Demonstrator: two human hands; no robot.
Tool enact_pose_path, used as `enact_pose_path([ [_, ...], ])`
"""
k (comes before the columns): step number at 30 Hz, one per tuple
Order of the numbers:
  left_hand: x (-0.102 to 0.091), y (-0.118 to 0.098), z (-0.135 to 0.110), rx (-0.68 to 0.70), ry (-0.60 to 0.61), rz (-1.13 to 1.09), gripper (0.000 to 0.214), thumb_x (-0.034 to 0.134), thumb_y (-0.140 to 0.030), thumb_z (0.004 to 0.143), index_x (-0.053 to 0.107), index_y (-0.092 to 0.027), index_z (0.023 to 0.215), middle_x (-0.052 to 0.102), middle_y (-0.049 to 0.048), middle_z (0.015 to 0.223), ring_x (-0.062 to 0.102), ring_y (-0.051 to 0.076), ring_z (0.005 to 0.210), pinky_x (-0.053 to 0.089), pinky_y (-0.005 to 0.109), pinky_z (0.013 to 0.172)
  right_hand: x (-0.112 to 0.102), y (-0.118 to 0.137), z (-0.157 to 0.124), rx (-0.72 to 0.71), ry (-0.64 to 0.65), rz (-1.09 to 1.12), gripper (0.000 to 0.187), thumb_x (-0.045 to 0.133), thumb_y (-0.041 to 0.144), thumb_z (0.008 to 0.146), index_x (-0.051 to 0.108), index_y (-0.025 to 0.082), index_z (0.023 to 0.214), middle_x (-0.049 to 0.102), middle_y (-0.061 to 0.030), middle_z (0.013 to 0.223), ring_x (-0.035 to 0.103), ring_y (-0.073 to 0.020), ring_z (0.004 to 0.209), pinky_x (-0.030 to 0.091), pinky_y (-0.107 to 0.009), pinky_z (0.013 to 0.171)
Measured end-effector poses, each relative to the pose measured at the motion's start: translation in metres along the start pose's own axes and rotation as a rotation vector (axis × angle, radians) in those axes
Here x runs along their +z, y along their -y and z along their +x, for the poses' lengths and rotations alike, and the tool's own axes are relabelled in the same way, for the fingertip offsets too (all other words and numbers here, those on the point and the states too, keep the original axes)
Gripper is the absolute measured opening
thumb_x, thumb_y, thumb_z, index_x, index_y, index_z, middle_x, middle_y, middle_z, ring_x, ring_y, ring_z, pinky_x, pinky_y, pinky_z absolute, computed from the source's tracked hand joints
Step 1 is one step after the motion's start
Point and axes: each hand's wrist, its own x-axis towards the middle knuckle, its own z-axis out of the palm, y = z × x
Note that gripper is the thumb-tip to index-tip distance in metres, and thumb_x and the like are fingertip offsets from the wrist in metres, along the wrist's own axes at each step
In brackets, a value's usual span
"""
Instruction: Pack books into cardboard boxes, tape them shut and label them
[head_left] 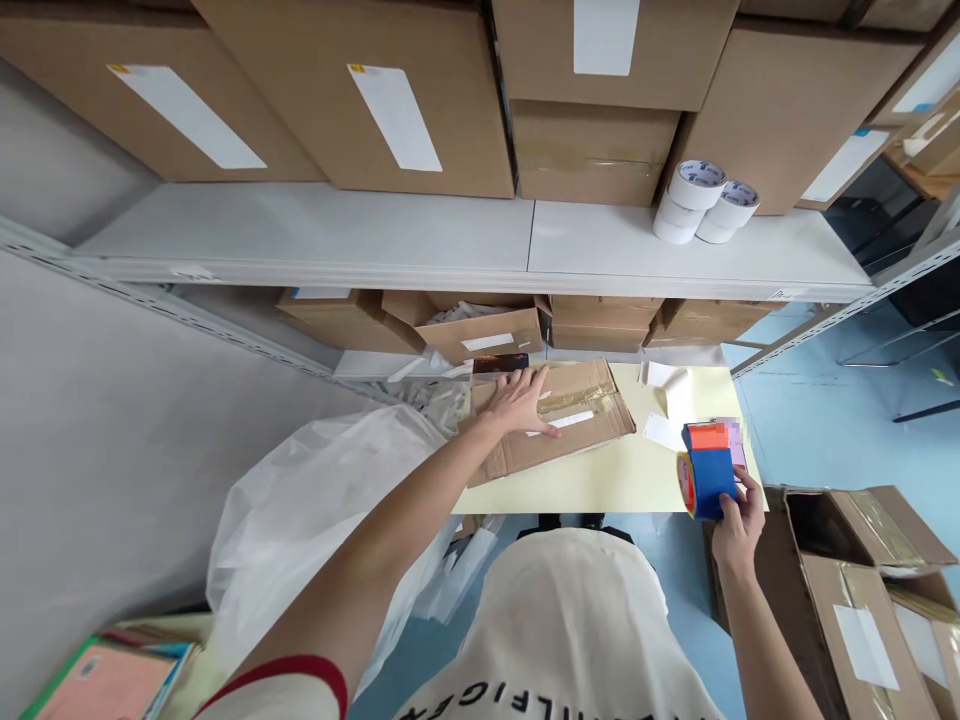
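Observation:
A flat cardboard box [581, 440] lies on the pale yellow tabletop [660, 490], with clear tape and a white label on its upper face. My left hand [521, 402] rests on the box's left part, fingers spread and thumb near the label. Over the table's right end, my right hand [739, 525] is closed around a blue and orange tape dispenser [711, 482], held apart from the box. A purple item [737, 450] shows partly behind the dispenser. White paper pieces [664, 430] lie between the box and the dispenser.
Above the table runs a grey shelf [450, 235] with large cartons [427, 40] and several white tape rolls [694, 190]. More cartons stand underneath. A large translucent plastic bag [300, 510] bulges at the left. Opened cardboard boxes [847, 590] sit on the floor at right.

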Motion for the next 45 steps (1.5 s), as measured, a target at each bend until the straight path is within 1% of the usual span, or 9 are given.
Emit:
enact_pose_path([
  [8, 0.005, -0.029, -0.005, 0.168, 0.003, -0.048, 0.134, 0.075, -0.076, 0.049, 0.025, -0.011, 0.154, 0.050, 0.0241, 0.137, 0.046, 0.042, 0.122, 0.030, 0.049, 0.104, 0.013, 0.025, 0.029, -0.019, 0.036, 0.244, 0.026, 0.058, 0.043, 0.071, 0.062, 0.022, 0.086, 0.057, 0.0017, 0.069, 0.050, -0.0148, 0.059, 0.037, -0.026, 0.056],
  [13, 0.014, -0.056, -0.009, 0.271, 0.023, -0.140, 0.124, 0.076, -0.073, 0.053, 0.029, -0.017, 0.154, 0.052, 0.0213, 0.137, 0.047, 0.042, 0.124, 0.028, 0.051, 0.107, 0.069, 0.061, 0.066, -0.061, 0.463, 0.083, 0.043, 0.061, 0.062, 0.074, 0.064, 0.020, 0.072, 0.058, -0.0008, 0.064, 0.050, -0.0165, 0.060, 0.040, -0.029, 0.056],
  [16, 0.017, -0.067, -0.018, 0.277, -0.024, -0.265, 0.119, 0.076, -0.071, 0.058, 0.031, -0.018, 0.154, 0.041, 0.0218, 0.151, 0.036, 0.042, 0.139, 0.021, 0.054, 0.114, 0.103, 0.070, 0.081, -0.050, 0.730, -0.003, 0.051, 0.062, 0.070, 0.072, 0.066, 0.019, 0.069, 0.059, -0.0015, 0.062, 0.050, -0.0170, 0.058, 0.041, -0.031, 0.057],
  [19, 0.013, -0.077, -0.033, 0.214, -0.132, -0.636, 0.105, 0.069, -0.072, 0.068, 0.035, -0.018, 0.152, 0.033, 0.0194, 0.159, 0.025, 0.039, 0.148, 0.020, 0.054, 0.117, 0.118, 0.066, 0.090, -0.038, 0.838, -0.027, 0.055, 0.064, 0.074, 0.069, 0.067, 0.019, 0.067, 0.060, -0.0021, 0.062, 0.050, -0.0174, 0.058, 0.042, -0.032, 0.057],
  [23, 0.001, -0.096, -0.049, 0.042, -0.105, -1.447, 0.082, 0.053, -0.076, 0.080, 0.058, -0.014, 0.133, 0.064, 0.0185, 0.131, 0.061, 0.031, 0.120, 0.047, 0.043, 0.097, 0.116, 0.057, 0.097, -0.075, 0.840, -0.025, 0.057, 0.063, 0.076, 0.070, 0.066, 0.019, 0.067, 0.059, -0.0011, 0.059, 0.047, -0.0158, 0.053, 0.039, -0.030, 0.053],
  [28, -0.017, -0.109, -0.052, -0.199, -0.028, -1.884, 0.068, 0.078, -0.071, 0.059, 0.071, -0.014, 0.096, 0.075, 0.0075, 0.089, 0.071, 0.022, 0.084, 0.052, 0.033, 0.077, 0.116, 0.061, 0.095, -0.144, 0.891, -0.056, 0.058, 0.061, 0.078, 0.071, 0.065, 0.020, 0.065, 0.060, -0.0014, 0.057, 0.046, -0.0143, 0.050, 0.037, -0.028, 0.050],
  [35, -0.039, -0.096, -0.067, -0.231, -0.130, -1.726, 0.027, 0.079, -0.043, 0.071, 0.072, -0.016, 0.074, 0.076, 0.0038, 0.078, 0.072, 0.020, 0.080, 0.055, 0.031, 0.080, 0.116, 0.084, 0.091, -0.255, 0.894, -0.105, 0.056, 0.062, 0.077, 0.072, 0.069, 0.022, 0.075, 0.067, -0.0041, 0.066, 0.055, -0.0185, 0.057, 0.042, -0.031, 0.054],
  [39, -0.044, -0.089, -0.074, -0.142, -0.160, -1.667, 0.032, 0.067, -0.046, 0.081, 0.072, -0.016, 0.076, 0.077, 0.0054, 0.079, 0.073, 0.020, 0.079, 0.056, 0.032, 0.079, 0.116, 0.098, 0.086, -0.309, 0.884, -0.154, 0.054, 0.063, 0.075, 0.074, 0.071, 0.022, 0.081, 0.065, -0.0034, 0.064, 0.055, -0.0187, 0.058, 0.041, -0.030, 0.053],
  [45, -0.048, -0.079, -0.082, -0.111, -0.215, -1.449, 0.017, 0.063, -0.027, 0.083, 0.074, -0.016, 0.077, 0.078, 0.0043, 0.079, 0.074, 0.018, 0.078, 0.056, 0.026, 0.074, 0.116, 0.116, 0.072, -0.347, 0.899, -0.208, 0.056, 0.059, 0.075, 0.077, 0.070, 0.021, 0.088, 0.044, 0.0045, 0.046, 0.036, -0.0119, 0.042, 0.028, -0.026, 0.043],
])
